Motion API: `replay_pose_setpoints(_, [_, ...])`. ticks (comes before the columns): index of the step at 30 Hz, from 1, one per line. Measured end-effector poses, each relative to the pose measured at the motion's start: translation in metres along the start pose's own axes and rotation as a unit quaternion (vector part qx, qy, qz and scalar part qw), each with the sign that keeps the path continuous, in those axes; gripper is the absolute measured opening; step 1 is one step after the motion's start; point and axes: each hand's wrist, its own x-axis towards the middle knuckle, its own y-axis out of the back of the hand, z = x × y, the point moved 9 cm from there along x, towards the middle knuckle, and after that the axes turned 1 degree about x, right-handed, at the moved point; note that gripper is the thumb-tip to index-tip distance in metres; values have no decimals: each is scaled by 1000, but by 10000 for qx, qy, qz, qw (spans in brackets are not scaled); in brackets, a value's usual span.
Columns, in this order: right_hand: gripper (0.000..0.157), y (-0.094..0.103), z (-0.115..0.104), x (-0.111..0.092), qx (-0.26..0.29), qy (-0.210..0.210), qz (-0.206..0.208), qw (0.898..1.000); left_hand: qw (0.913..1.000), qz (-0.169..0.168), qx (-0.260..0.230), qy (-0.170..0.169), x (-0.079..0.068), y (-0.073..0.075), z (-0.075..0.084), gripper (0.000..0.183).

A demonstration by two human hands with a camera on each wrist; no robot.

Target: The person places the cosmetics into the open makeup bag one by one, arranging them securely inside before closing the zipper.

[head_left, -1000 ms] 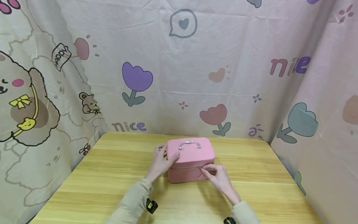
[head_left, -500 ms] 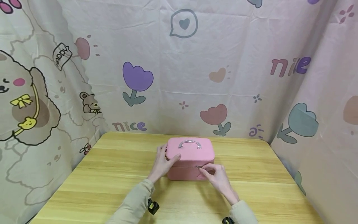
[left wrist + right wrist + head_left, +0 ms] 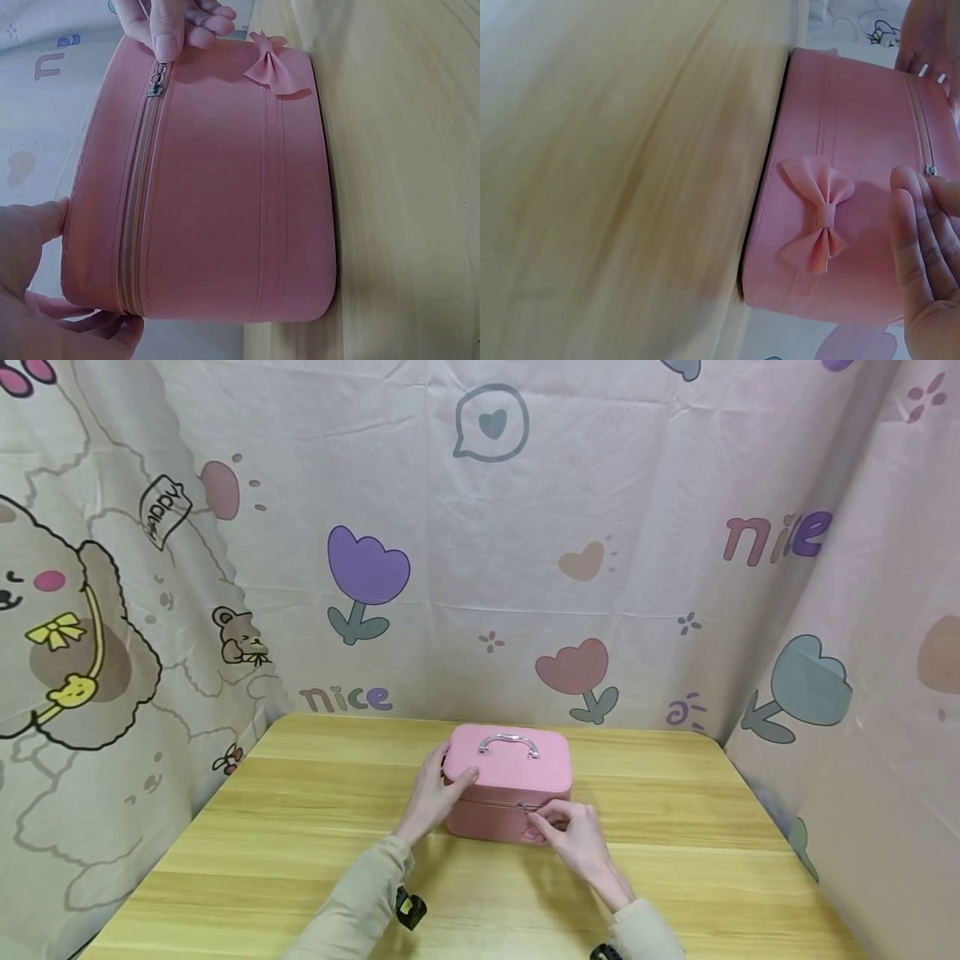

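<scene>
A pink vanity case (image 3: 487, 822) with a silver carrying handle (image 3: 510, 738) on its lid stands upright on the table. My left hand (image 3: 431, 795) holds the left end of the lid, thumb on the top near the front corner and fingers around the side. At the front, my right hand (image 3: 579, 838) pinches the small metal zipper pull (image 3: 156, 84) between thumb and fingertips. In the left wrist view the zipper track (image 3: 135, 202) looks closed from the slider down to the left end. A pink bow (image 3: 825, 214) decorates the front below the right fingers.
The wooden table (image 3: 300, 860) extends around the case on all sides. Behind it and at both sides hangs a printed curtain (image 3: 480, 527) with flowers and cartoon animals. Black wrist straps (image 3: 410, 908) show beside the beige sleeves (image 3: 352, 902).
My right hand has moved a little left along the front with the zipper pull. The case has shifted slightly back and left, with my left hand staying on its lid end.
</scene>
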Motion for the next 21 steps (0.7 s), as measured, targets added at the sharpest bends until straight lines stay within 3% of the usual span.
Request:
replay_pose_setpoints(14, [7, -3, -2, -1, 108, 82, 8, 9999, 9998, -165, -119, -59, 3, -1, 1, 72])
replay_pose_setpoints(21, [8, -6, 25, 4, 34, 310, 96, 9995, 9998, -143, -120, -115, 2, 0, 2, 71])
